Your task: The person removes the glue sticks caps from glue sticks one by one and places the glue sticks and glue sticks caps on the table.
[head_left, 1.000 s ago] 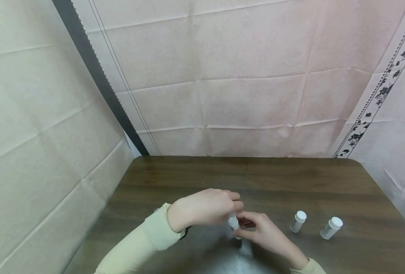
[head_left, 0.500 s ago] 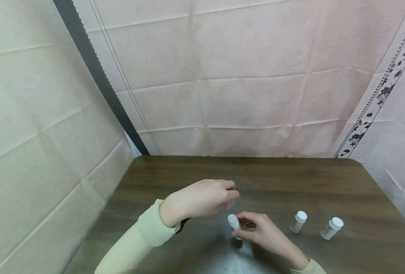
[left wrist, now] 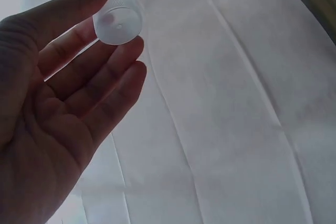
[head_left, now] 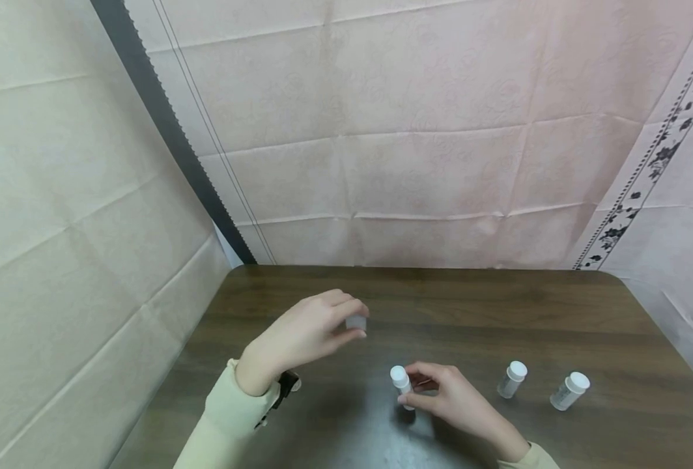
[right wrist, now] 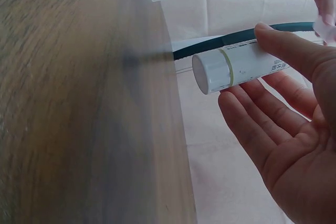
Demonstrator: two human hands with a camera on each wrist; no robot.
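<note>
A small translucent cap [left wrist: 119, 22] with a ribbed side is pinched between the thumb and fingers of my left hand [head_left: 302, 335], raised above the table left of centre. My right hand [head_left: 449, 397] holds a white labelled tube [head_left: 400, 378] upright, close to the tabletop. Its white, rounded upper end shows in the head view. In the right wrist view, a yellowish ring runs round the tube's white lower end [right wrist: 211, 72], and thumb and fingers grip the side. The two hands are well apart.
Two small clear containers with white tops, one nearer [head_left: 512, 380] and one farther right [head_left: 569, 391], stand right of my right hand. The brown wooden table [head_left: 417, 299] ends against hanging pale cloth [head_left: 428, 176] at the back and sides.
My left hand has lifted the translucent cap off the white tube's top and moved away left and farther back. The right hand and its tube have stayed in place.
</note>
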